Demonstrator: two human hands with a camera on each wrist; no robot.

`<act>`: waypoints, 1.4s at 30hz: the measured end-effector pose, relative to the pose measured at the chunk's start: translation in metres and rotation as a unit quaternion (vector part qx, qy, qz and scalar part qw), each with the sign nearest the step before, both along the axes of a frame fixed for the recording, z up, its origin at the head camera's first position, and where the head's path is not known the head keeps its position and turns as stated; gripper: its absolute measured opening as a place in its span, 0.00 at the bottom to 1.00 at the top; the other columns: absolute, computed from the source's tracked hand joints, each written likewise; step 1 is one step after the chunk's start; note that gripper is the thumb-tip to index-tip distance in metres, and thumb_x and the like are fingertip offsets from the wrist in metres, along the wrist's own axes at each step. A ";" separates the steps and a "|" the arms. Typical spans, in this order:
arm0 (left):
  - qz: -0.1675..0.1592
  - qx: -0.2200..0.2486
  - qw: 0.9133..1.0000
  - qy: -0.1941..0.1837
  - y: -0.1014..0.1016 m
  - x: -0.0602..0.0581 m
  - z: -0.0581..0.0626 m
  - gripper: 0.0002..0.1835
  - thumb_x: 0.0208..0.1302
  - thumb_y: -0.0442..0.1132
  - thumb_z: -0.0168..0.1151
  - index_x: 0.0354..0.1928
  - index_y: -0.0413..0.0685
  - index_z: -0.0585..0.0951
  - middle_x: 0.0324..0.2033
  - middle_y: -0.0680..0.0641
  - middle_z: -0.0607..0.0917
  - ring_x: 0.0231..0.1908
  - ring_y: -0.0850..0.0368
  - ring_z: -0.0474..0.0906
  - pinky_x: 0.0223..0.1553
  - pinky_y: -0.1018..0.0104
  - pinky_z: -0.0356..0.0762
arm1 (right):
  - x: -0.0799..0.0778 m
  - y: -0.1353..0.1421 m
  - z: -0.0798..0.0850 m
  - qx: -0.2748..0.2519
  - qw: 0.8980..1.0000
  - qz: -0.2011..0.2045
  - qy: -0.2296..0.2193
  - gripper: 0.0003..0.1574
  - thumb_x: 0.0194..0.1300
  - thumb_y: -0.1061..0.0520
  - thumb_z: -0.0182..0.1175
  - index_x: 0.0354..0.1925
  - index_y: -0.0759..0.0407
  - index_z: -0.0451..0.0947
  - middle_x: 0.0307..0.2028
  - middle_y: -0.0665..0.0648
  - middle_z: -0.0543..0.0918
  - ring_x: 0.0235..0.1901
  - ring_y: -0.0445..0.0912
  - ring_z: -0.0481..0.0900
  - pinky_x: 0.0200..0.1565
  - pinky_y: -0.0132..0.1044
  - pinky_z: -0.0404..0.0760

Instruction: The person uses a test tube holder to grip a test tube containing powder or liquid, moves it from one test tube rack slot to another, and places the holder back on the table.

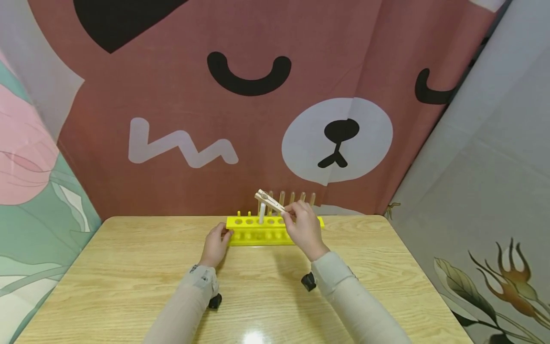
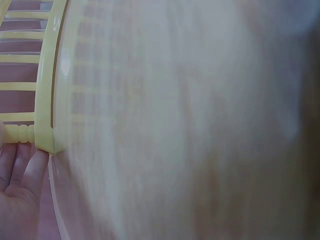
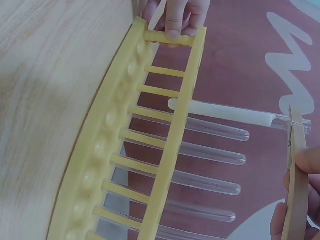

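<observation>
One white-filled tube (image 3: 232, 113), right wrist view: caught near its mouth by a wooden clamp (image 3: 298, 190), rounded tip just past the upper plate of a yellow rack (image 3: 171, 145), seemingly through a hole, well short of the dimpled base (image 3: 97, 145). Right hand (image 1: 304, 227): thumb and fingers closed in a pinch on the clamp. Left hand (image 3: 177, 17): fingers curled about the rack's end post (image 3: 165, 37). Clear tubes (image 3: 215, 154), rounded ends outward, in a row beside the white one. Risks, by judgement: loss of the tube, from a weak clamp spring or an early squeeze; jamming of the tip on the hole's rim, from tilt; a knock to the nearest clear tube, from sideways swing; skidding of the rack, from a slackened left hold; escape of the white contents, from tipping, if loose (nature not discernible).

Left wrist view: end post again within the left hand's grasp, one fingertip at the corner of the base; pale reflection of the rack in a blurred expanse of wood grain; white tube not clearly distinguishable.

Head view: white tube near upright over the rack, left of the right hand. Surface (image 1: 150, 267): light wood grain, rack toward the far edge, glare patch at the front. Room: brown bear-face curtain (image 1: 180, 86) behind, floral curtain (image 1: 26, 167) at left, grey flower-printed curtain (image 1: 494, 177) at right
</observation>
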State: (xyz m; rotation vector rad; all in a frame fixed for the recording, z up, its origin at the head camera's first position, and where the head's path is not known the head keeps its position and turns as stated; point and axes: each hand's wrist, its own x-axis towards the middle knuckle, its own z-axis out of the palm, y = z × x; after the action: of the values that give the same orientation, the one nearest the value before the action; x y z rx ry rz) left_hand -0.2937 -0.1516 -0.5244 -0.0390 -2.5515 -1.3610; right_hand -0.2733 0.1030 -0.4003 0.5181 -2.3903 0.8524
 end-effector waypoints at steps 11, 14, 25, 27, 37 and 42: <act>0.003 0.000 1.000 -0.005 0.000 -0.001 0.000 0.08 0.75 0.35 0.58 0.49 0.38 0.78 0.45 0.38 0.84 0.49 0.42 0.80 0.53 0.47 0.81 | 0.000 0.000 0.012 -0.003 1.000 0.013 0.016 0.04 0.66 0.62 0.68 0.38 0.63 0.84 0.33 0.55 0.80 0.33 0.48 0.75 0.33 0.40 0.79; 0.001 -0.001 1.000 -0.006 0.000 -0.001 0.000 0.08 0.75 0.34 0.59 0.50 0.38 0.78 0.45 0.38 0.84 0.49 0.42 0.80 0.53 0.47 0.80 | 0.000 0.000 0.014 -0.006 1.000 0.015 0.016 0.04 0.65 0.63 0.68 0.39 0.64 0.84 0.32 0.55 0.80 0.33 0.48 0.75 0.33 0.40 0.79; -0.001 0.001 1.000 -0.006 0.000 0.000 0.001 0.07 0.75 0.34 0.58 0.49 0.38 0.78 0.45 0.38 0.83 0.49 0.42 0.80 0.53 0.47 0.80 | 0.000 -0.007 0.019 -0.022 0.999 0.031 0.024 0.04 0.66 0.63 0.68 0.38 0.64 0.84 0.32 0.55 0.80 0.33 0.52 0.76 0.44 0.46 0.82; -0.001 0.000 1.000 -0.005 0.000 0.000 0.002 0.07 0.75 0.34 0.58 0.49 0.38 0.78 0.45 0.38 0.83 0.49 0.42 0.80 0.53 0.47 0.81 | 0.001 -0.009 0.018 -0.025 0.999 0.034 0.020 0.04 0.66 0.63 0.68 0.38 0.64 0.84 0.32 0.55 0.79 0.33 0.53 0.76 0.44 0.47 0.82; 0.004 0.000 1.000 -0.008 0.001 0.002 0.004 0.08 0.75 0.34 0.58 0.50 0.38 0.78 0.45 0.38 0.83 0.49 0.42 0.80 0.53 0.47 0.81 | 0.000 -0.020 0.010 -0.019 0.999 0.028 0.013 0.04 0.66 0.61 0.69 0.37 0.62 0.84 0.30 0.53 0.78 0.32 0.48 0.74 0.33 0.41 0.78; 0.003 -0.003 1.000 -0.008 0.001 0.002 0.003 0.08 0.75 0.34 0.58 0.50 0.38 0.78 0.45 0.39 0.83 0.50 0.42 0.81 0.53 0.48 0.81 | -0.001 -0.024 0.007 -0.013 1.000 0.028 0.008 0.05 0.66 0.61 0.68 0.38 0.62 0.84 0.31 0.53 0.79 0.32 0.47 0.74 0.34 0.39 0.77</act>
State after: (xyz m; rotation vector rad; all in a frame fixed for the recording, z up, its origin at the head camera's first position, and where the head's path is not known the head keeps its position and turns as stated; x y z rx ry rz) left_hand -0.2922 -0.1506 -0.5211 -0.0207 -2.5678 -1.3562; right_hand -0.2745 0.0793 -0.3930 0.5804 -2.3576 0.8995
